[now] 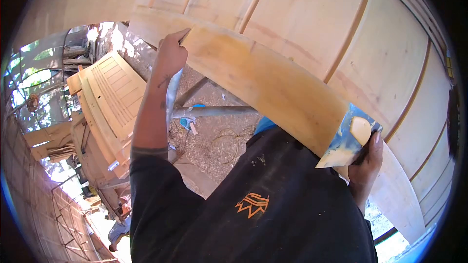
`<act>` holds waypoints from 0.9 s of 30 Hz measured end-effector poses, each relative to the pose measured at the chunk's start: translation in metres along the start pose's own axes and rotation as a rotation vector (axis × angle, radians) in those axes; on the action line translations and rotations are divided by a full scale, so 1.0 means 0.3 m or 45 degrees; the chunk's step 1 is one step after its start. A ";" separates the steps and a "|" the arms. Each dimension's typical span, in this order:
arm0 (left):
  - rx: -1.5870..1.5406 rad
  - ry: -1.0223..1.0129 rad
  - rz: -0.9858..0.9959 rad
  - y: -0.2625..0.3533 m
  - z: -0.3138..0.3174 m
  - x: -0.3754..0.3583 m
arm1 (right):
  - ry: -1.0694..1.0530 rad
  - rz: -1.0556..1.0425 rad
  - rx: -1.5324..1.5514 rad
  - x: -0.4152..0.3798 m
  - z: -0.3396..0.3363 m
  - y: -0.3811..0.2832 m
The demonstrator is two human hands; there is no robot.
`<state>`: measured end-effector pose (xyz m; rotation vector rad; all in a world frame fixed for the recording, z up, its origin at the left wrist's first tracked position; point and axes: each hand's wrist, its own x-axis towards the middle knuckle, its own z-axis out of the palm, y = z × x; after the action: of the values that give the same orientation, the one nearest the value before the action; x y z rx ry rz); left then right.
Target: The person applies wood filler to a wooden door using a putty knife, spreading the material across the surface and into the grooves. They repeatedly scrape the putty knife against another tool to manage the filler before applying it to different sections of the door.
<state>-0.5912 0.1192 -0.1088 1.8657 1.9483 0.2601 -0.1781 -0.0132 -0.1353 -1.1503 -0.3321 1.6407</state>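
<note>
My left hand [173, 51] is closed at the upper left end of a stained, yellowish stretch of a long wooden rail [263, 73]. A thin dark edge shows at its fingertips, but what it grips is mostly hidden. At the right, my right hand [369, 161] holds a blue, putty-smeared board [341, 139] from below, thumb up along its edge. On that board sits a lump of cream-coloured putty [360, 130]. The board lies over the right part of the rail, close to my body.
Beyond the rail spreads a large panelled wooden door [307, 14] with grooves. Another wooden door [114, 100] leans at left near stacked timber. Below are a support bar [214, 111] and ground strewn with shavings [214, 146]. Another person [119, 234] is at lower left.
</note>
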 end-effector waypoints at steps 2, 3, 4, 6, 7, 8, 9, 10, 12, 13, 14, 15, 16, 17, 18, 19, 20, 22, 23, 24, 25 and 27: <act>-0.059 -0.131 -0.043 0.035 0.051 0.013 | 0.064 -0.043 -0.055 -0.003 -0.044 0.012; 0.190 0.042 0.040 0.064 0.121 -0.007 | 0.010 -0.048 -0.022 -0.005 -0.043 0.011; 0.436 0.212 0.120 0.106 0.194 -0.053 | -0.045 -0.046 0.008 -0.008 -0.041 0.000; 0.370 0.174 0.110 0.191 0.256 -0.132 | -0.118 -0.047 0.091 -0.006 -0.053 0.000; 0.326 0.113 0.126 0.226 0.256 -0.168 | -0.107 -0.047 0.104 0.001 -0.056 0.006; 0.285 0.045 0.135 0.263 0.245 -0.213 | -0.094 -0.038 0.118 0.000 -0.054 0.013; 0.247 -0.020 0.151 0.284 0.231 -0.235 | -0.081 -0.036 0.136 -0.007 -0.049 0.017; 0.240 -0.059 0.140 0.279 0.201 -0.228 | -0.067 -0.021 0.136 -0.012 -0.035 0.012; 0.220 -0.144 0.137 0.224 0.096 -0.196 | -0.096 -0.044 0.150 -0.015 -0.030 0.003; 0.154 -0.037 0.035 0.144 0.051 -0.143 | -0.103 -0.043 0.150 -0.025 -0.029 0.001; 0.083 0.073 -0.073 0.033 0.011 -0.061 | -0.080 -0.045 0.139 -0.032 -0.027 0.000; -0.006 0.000 -0.193 -0.062 -0.036 0.007 | -0.065 -0.040 0.123 -0.036 -0.028 -0.002; -0.095 -0.072 -0.316 -0.147 -0.071 0.064 | -0.053 -0.033 0.106 -0.037 -0.030 -0.003; -0.141 -0.053 -0.315 -0.225 -0.081 0.111 | -0.038 -0.046 0.110 -0.040 -0.036 0.000; -0.187 -0.039 -0.314 -0.242 -0.085 0.148 | -0.020 -0.056 0.113 -0.045 -0.046 0.003; -0.233 -0.029 -0.315 -0.259 -0.073 0.167 | 0.003 -0.064 0.116 -0.045 -0.057 0.006; -0.227 -0.088 -0.378 -0.278 -0.056 0.178 | 0.008 -0.069 0.124 -0.043 -0.071 0.009; -0.205 -0.213 -0.535 -0.099 -0.040 0.155 | 0.014 -0.046 0.136 -0.048 -0.097 0.010; -0.251 -0.269 -0.525 -0.063 -0.030 0.153 | -0.003 -0.046 0.154 -0.043 -0.098 0.013; -0.297 -0.323 -0.515 -0.033 -0.020 0.147 | -0.022 -0.045 0.174 -0.041 -0.094 0.012; -0.341 -0.379 -0.510 0.000 -0.011 0.135 | -0.040 -0.040 0.194 -0.043 -0.091 0.017; -0.281 -0.349 -0.422 0.113 0.013 0.087 | -0.067 -0.005 0.220 -0.039 -0.094 0.031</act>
<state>-0.5590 0.1470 -0.1026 1.3383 1.9112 0.1049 -0.1609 -0.0357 -0.1499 -0.9778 -0.2212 1.6645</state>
